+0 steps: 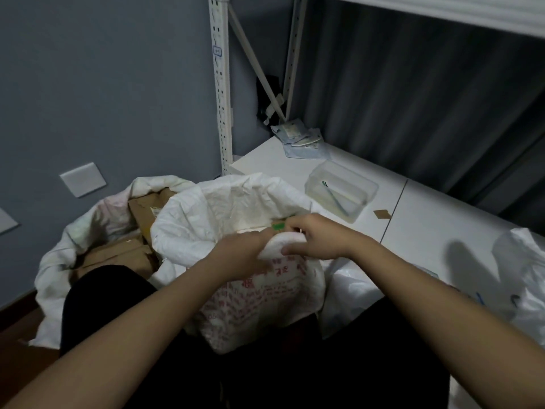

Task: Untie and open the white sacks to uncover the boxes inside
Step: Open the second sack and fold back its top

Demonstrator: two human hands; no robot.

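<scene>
- Two white woven sacks sit on the floor in front of the person's knees; the near sack [236, 208], printed with red lettering on its front, stands between the legs, its crinkled mouth rolled back and open.
- The left hand [239, 255] grips the bunched front rim of the near sack, fingers curled round the cloth.
- The right hand [318, 237] pinches the same rim just beside the left, next to a small green tag [278, 226]; both hands touch the sack.
- What lies inside the near sack is hidden by the hands and the folded cloth; only a pale edge shows.
- The far sack [97, 219], to the left, lies slumped open with brown cardboard boxes [147, 205] showing inside; I make out at least two, their exact number unclear.
- On the white desk [427, 231] to the right stands one clear, rectangular plastic tub [342, 190] holding one thin blue-green stick.
- A small brown scrap of tape [382, 214] lies flat on the desk near the tub.
- A heap of pale blue packets [303, 140] lies at the desk's far corner, beside a white perforated metal shelf upright [219, 84].
- Crumpled clear plastic [522, 267] lies at the right edge of the desk.
</scene>
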